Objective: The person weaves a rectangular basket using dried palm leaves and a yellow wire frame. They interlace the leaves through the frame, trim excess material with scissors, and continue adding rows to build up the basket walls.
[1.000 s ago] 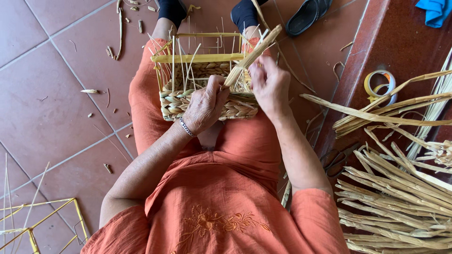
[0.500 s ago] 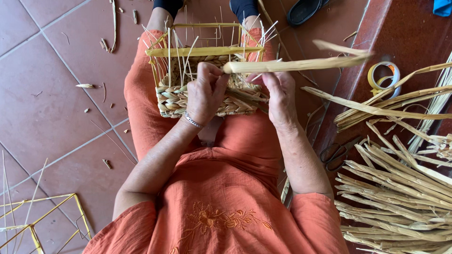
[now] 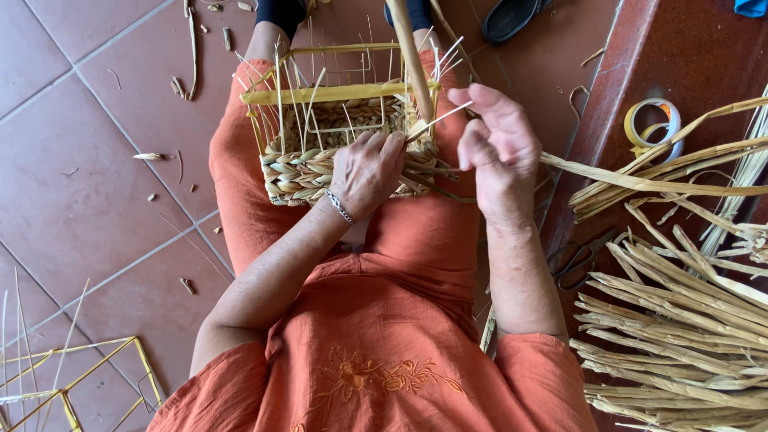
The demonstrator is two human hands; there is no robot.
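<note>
A half-woven basket (image 3: 308,172) rests on my lap, with braided straw around the lower part of a yellow wire frame (image 3: 336,94) and thin upright stakes. My left hand (image 3: 368,172) grips the woven near wall at its right end. My right hand (image 3: 500,148) hovers just right of the basket, fingers pinched on a long dried-leaf strand (image 3: 410,56) that runs up and away over the frame. A thin pale stake (image 3: 440,120) pokes out between the two hands.
A pile of dried leaf strips (image 3: 680,320) lies at the right on the red step, with a tape roll (image 3: 652,124) and dark scissors (image 3: 572,264) beside it. A second yellow wire frame (image 3: 80,384) sits at lower left. Straw scraps dot the tiles; a sandal (image 3: 512,16) lies ahead.
The strand that stretched out to the right half a second ago now points up and away. My right hand has lifted off the basket edge. The left hand stays on the weave.
</note>
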